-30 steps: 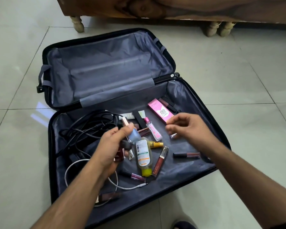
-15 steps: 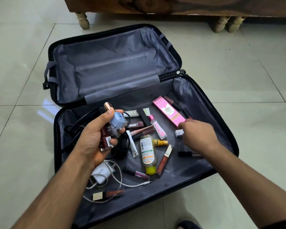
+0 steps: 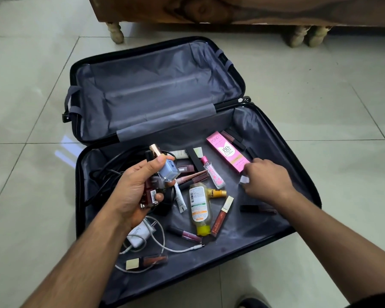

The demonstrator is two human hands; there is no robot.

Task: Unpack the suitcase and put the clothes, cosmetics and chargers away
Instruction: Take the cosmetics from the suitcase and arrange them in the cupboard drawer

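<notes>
An open black suitcase (image 3: 298, 178) lies on the tiled floor, its far half bare grey lining. My left hand (image 3: 133, 192) grips a bunch of nail polish bottles (image 3: 168, 171), the top one pale blue with a gold cap. My right hand (image 3: 267, 181) is down in the near half, fingers curled around a small white-capped item (image 3: 244, 180) beside the pink BB cream box (image 3: 228, 154). Loose in the near half lie a yellow-capped bottle (image 3: 199, 207), several lip glosses (image 3: 221, 216) and a white charger (image 3: 140, 235) with its cable.
A wooden bed frame (image 3: 231, 10) with turned legs stands beyond the suitcase. Black cables (image 3: 111, 172) are coiled in the near half's left corner. Pale floor tiles (image 3: 342, 107) surround the suitcase. A dark shoe tip (image 3: 252, 303) shows at the bottom edge.
My left hand lifted the bottles up and left, uncovering the white charger. My right hand dropped to the lining and closed on the small white-capped item.
</notes>
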